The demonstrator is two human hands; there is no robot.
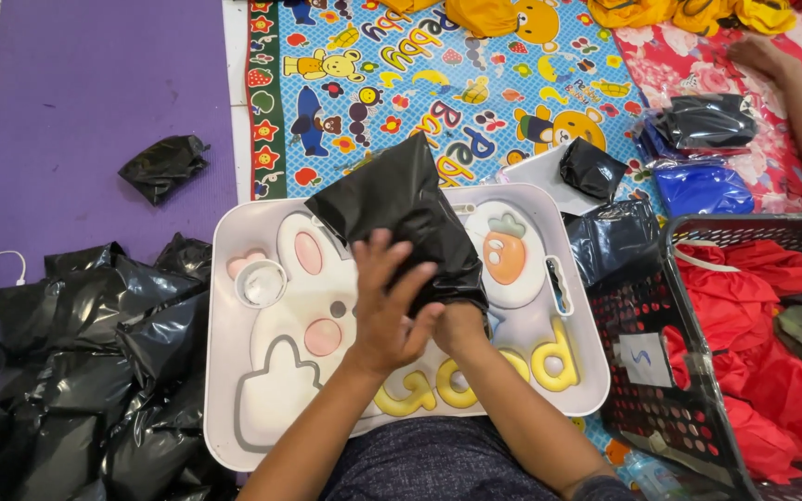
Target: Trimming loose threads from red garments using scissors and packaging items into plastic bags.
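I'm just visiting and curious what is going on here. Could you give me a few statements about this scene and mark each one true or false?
1. The right hand is pushed inside a crinkly black plastic bag. True.
2. The left hand rests on that bag. True.
3. The white lap tray with a rabbit and carrot design is bare. False: the bag and both hands are over it.
4. The black mesh plastic basket holds blue cloth. False: it holds red cloth.
5. A heap of filled black plastic bags lies left of the tray. True.

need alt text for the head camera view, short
Two bare hands, left hand and right hand, press a black plastic bag on a white cartoon lap tray, with black packed bags left and a basket right.
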